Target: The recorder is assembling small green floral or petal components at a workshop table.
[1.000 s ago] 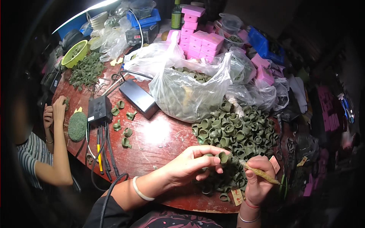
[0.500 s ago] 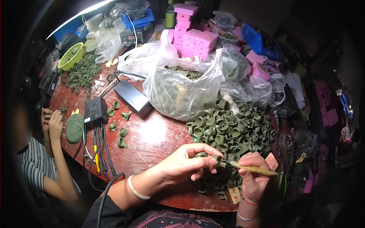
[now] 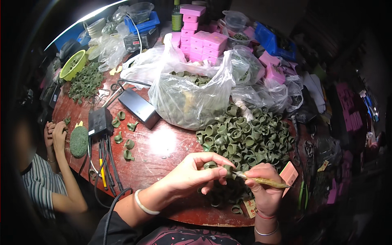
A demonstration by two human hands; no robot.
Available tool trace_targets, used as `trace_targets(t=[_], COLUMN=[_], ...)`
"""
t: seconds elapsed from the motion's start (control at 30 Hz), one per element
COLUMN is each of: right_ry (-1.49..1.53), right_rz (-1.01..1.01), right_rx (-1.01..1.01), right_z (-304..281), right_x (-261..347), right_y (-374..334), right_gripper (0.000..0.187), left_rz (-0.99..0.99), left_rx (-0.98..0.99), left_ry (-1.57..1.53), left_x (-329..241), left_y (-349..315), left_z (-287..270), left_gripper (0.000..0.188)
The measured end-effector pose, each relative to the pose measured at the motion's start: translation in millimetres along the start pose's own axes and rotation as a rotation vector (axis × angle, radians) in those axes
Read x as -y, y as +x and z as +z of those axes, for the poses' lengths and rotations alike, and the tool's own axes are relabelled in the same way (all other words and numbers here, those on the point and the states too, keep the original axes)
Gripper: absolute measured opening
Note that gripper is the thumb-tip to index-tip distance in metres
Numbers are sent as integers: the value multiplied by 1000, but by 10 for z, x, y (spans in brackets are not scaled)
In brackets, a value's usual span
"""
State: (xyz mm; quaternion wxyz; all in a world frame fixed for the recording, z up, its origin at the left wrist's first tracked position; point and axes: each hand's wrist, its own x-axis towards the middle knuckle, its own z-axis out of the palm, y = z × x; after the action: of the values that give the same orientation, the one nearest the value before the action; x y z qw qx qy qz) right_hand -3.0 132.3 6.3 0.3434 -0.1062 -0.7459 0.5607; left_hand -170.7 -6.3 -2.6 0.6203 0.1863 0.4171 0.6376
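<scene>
My left hand pinches a dark green ring between thumb and fingers, over the near edge of a heap of similar rings. A second green ring sits among the same fingers. In my right hand is a pen-like tool with a yellowish, wrapped-looking handle, gripped by thumb and fingers. Its thin pale tip points left and meets the ring, or nearly so; exact contact is too small to tell. Under and beyond both hands spreads the ring heap.
Behind the heap stands a plastic bag of rings. Left lie a black power adapter, a cable box, a green pad and loose rings. Pink boxes are stacked at the back. A person's hands work at far left.
The whole view has shifted slightly. Both hands, with the ring and the tool, have moved a little left. More of the pink piece behind my right hand shows.
</scene>
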Motion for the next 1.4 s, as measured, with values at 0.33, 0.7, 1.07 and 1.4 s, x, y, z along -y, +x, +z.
trace_targets(t=[0.33,0.7,1.07,1.4], right_ry=[-19,-31,71,63], right_rz=[-48,-38,79,68], right_rx=[38,46,36,29], right_z=[18,42,8,9], right_x=[8,43,-25,-11], right_y=[26,30,-8,-14], right_gripper=[17,18,16,18], left_rz=[-2,4,24,49], left_rx=[2,19,23,-5], left_ry=[-32,-48,0,71], left_x=[-15,-1,-49,-86], left_y=[-31,-30,-46,-62], left_z=[-28,-67,-66,-22], left_gripper=[28,27,27,28])
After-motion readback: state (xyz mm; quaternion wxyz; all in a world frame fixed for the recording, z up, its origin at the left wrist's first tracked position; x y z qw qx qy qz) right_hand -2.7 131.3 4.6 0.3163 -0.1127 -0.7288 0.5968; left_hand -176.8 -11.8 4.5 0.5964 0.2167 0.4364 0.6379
